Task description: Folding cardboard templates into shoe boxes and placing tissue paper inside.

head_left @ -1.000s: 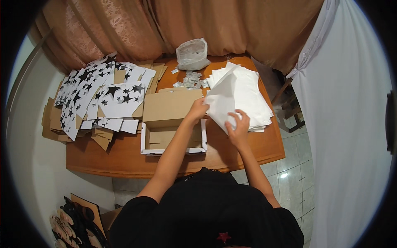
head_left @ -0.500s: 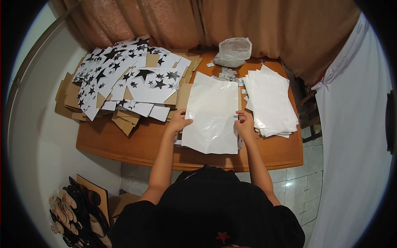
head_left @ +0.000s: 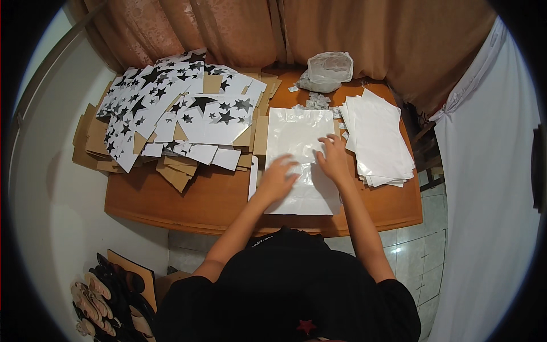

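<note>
A glossy white sheet (head_left: 299, 128) lies flat on the wooden table in front of me, lightly creased. My left hand (head_left: 278, 178) is over its left half with the fingers spread, somewhat smeared by motion. Over the sheet's right side, my right hand (head_left: 331, 157) has its fingers apart and bent, the fingertips at the surface. Neither hand grips anything. What lies under the sheet is mostly hidden; a narrow white strip (head_left: 253, 178) and some brown cardboard (head_left: 261, 134) show along its left edge.
White star-printed sheets (head_left: 162, 108) and cardboard pieces (head_left: 176, 174) heap up at the left. A stack of white sheets (head_left: 383, 139) stands at the right of the table (head_left: 171, 208). Small whitish packets (head_left: 317, 101) lie before a translucent bag (head_left: 329, 71). Curtains hang behind.
The white sheet has been laid down and now lies straighter and slightly to the right. Both hands have let go of its edges and moved inward over its surface.
</note>
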{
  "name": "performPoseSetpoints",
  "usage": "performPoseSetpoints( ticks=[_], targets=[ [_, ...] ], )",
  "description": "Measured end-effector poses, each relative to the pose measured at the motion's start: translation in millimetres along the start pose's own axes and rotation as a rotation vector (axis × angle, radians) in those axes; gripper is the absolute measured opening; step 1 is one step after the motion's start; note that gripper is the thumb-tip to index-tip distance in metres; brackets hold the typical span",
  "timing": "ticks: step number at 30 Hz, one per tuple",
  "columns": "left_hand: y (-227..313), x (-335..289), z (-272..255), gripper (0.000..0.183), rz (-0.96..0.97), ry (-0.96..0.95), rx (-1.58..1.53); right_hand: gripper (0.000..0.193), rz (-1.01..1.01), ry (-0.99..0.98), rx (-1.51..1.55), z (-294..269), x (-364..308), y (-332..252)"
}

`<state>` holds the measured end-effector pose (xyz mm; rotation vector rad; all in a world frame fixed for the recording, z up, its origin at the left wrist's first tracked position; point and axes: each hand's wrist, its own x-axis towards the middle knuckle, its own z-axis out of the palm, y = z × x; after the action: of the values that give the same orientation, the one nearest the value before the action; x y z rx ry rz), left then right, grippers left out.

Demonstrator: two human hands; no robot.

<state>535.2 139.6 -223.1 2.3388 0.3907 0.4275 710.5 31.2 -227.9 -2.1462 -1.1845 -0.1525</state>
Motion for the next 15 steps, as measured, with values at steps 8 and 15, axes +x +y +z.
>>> performPoseSetpoints(
  ticks=[8,15],
  targets=[
    [-23,6,51,0.072,-0.163,-0.846,0.138,0.041,-0.119,-0.269,-0.100,45,27,14],
    [-28,18,47,0.073,-0.268,-0.926,0.230,0.048,-0.107,-0.243,-0.157,43,24,14]
  ],
)
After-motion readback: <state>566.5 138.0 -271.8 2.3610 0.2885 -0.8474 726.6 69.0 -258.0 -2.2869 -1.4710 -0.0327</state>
